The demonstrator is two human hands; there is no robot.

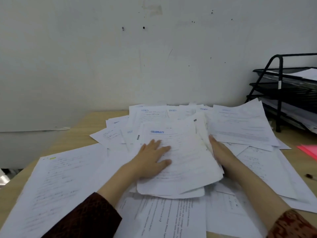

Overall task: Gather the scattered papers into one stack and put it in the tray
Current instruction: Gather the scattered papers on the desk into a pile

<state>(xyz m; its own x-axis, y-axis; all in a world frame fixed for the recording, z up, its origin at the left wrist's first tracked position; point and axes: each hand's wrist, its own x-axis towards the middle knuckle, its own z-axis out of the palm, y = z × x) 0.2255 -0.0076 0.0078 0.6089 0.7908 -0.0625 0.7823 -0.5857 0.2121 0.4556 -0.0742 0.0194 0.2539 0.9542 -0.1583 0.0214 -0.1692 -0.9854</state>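
The fingers (158,148) of the left hand (151,158) are lying straight and spread flat on top of the partial stack (185,169), pressing it down rather than gripping it, while the right hand (221,153) is standing on edge with its straight fingers touching the stack's right side, holding nothing. The stack is sitting in the middle of the bench (77,127), resting on other loose papers (56,182) that are spreading out to the left, the near edge and the far right. Its edges are looking ragged and fanned, so the sheets are probably light, limp and apt to slide over one another; taking hold along both long sides, thumbs on top and fingers underneath, would likely be keeping it together better than a pinch at one corner. The black tiered tray (281,86) is standing well apart at the far right, already holding some sheets, with a pink folder (308,150) lying near it.
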